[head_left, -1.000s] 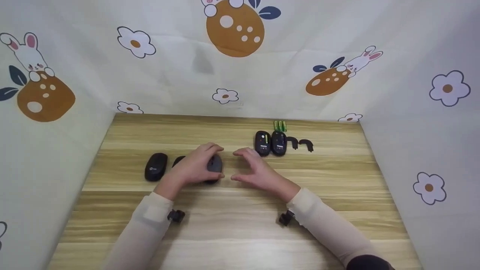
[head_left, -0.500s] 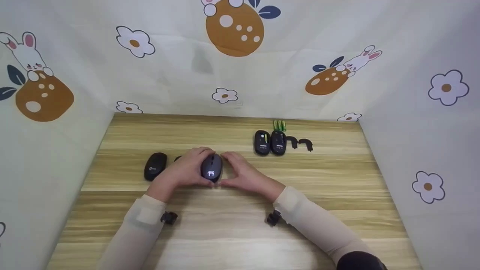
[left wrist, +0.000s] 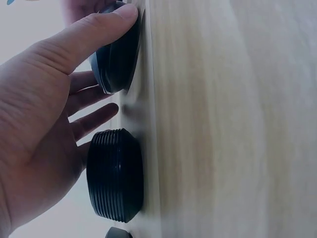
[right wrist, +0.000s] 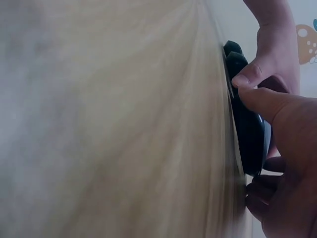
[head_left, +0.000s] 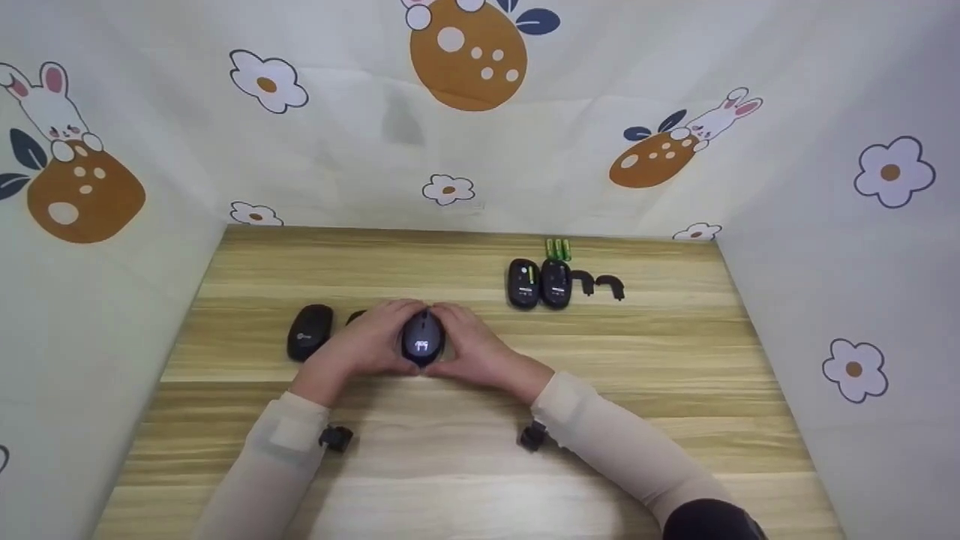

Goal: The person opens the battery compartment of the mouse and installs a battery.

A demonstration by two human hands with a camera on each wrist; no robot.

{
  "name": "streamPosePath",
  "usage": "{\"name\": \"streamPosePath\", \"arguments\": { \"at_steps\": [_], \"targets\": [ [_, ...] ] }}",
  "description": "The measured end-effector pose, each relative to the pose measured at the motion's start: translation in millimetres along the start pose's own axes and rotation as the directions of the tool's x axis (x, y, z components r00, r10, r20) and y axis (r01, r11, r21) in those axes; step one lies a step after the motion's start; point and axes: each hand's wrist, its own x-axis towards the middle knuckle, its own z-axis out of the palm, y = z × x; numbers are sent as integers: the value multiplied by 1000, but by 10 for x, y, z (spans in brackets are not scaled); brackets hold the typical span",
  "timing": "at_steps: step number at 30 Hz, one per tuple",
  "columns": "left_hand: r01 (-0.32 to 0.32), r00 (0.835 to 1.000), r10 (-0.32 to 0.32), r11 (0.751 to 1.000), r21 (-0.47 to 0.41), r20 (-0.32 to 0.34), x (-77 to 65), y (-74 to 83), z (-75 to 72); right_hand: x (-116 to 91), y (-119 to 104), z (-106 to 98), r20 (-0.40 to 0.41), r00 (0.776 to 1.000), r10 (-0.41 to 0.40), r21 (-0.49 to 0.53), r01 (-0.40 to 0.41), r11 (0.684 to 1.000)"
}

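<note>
Left hand [head_left: 361, 343] and right hand [head_left: 476, 346] part-curled, thumbs near side, fingers far side, gripping one smooth oval grey-topped mouse [head_left: 422, 336] between them, mid-table; wood-grain tabletop [head_left: 450, 465] below; ribbed black mouse [left wrist: 114, 176] just left, mostly blocked by the left hand in head view; matte black mouse [head_left: 310, 332] further left; far right: two upturned glossy mice [head_left: 523, 286], three green batteries [head_left: 558, 249], two hooked black pieces [head_left: 613, 285].

You hold a dark grey, oval plastic mouse [head_left: 422, 334], smooth with a soft sheen; the black, rounded plastic mouse [left wrist: 115, 173] beside it has ridged sides. Your pale wood-grain tabletop [head_left: 442, 472] looks smooth, your beige cloth sleeves [head_left: 274, 461] matt.
</note>
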Motion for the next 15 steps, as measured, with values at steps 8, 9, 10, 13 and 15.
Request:
{"name": "streamPosePath", "arguments": {
  "at_steps": [8, 9, 10, 13, 15],
  "targets": [
    [-38, 999, 38, 999, -15, -28, 18, 28, 4, 24, 27, -32, 6, 1000, -19, 10, 19, 1000],
    [-44, 999, 43, 999, -18, -31, 21, 36, 5, 21, 36, -42, 2, 1000, -24, 31, 24, 999],
    [-47, 998, 47, 999, -22, -35, 22, 45, 7, 17, 47, -51, 0, 1000, -27, 54, 27, 998],
    [-56, 997, 55, 998, -35, -46, 29, 81, 17, -12, 82, -83, -7, 999, -33, 127, 34, 991],
    [-61, 997, 59, 997, -47, -52, 34, 104, 33, -39, 107, -101, -11, 999, -35, 165, 37, 986]
  ]
}}
